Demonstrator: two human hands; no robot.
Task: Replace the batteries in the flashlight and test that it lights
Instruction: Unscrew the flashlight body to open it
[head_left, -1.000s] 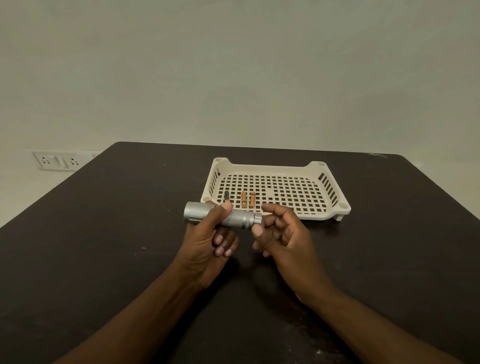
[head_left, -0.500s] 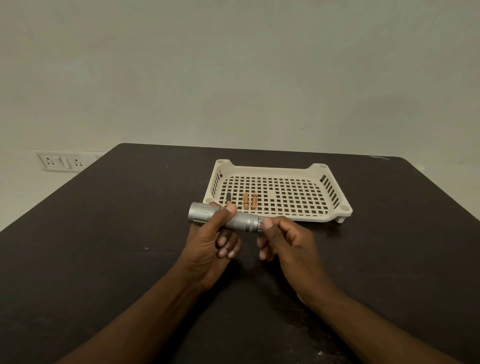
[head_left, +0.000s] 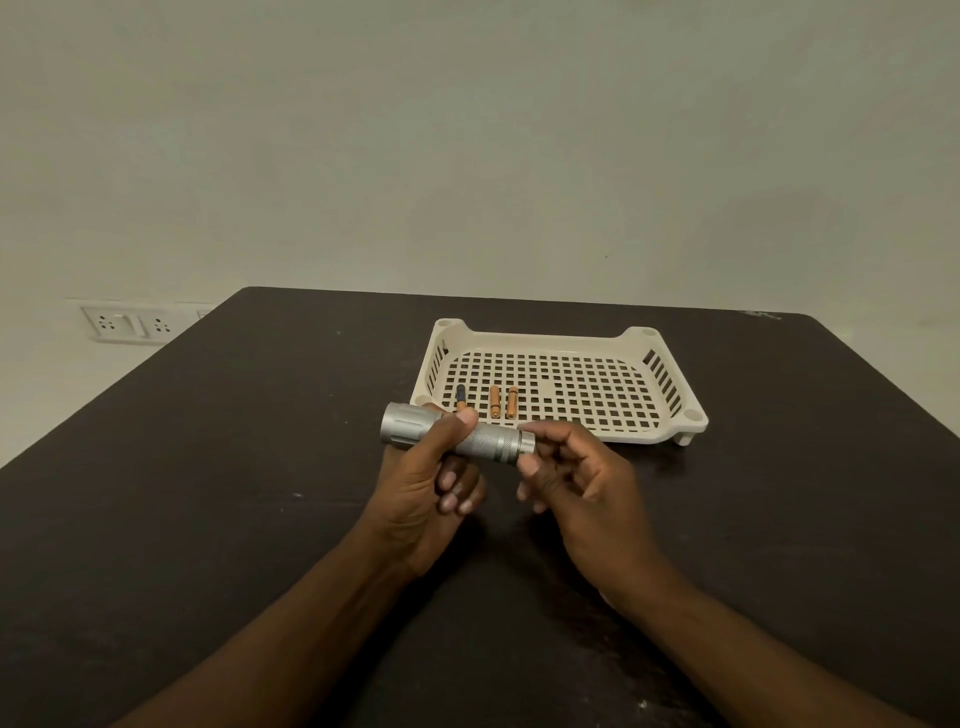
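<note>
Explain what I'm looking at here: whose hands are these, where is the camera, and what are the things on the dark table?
No machine here: a person wears a camera on the head, looking down at both bare hands. The left hand holds a silver flashlight above a dark table, its wide lens end pointing left. The right hand has its fingertips at the flashlight's tail end; whether it grips the cap is hard to tell. Behind lies a cream plastic tray holding three small batteries, two orange and one darker. A wall socket shows at left.
</note>
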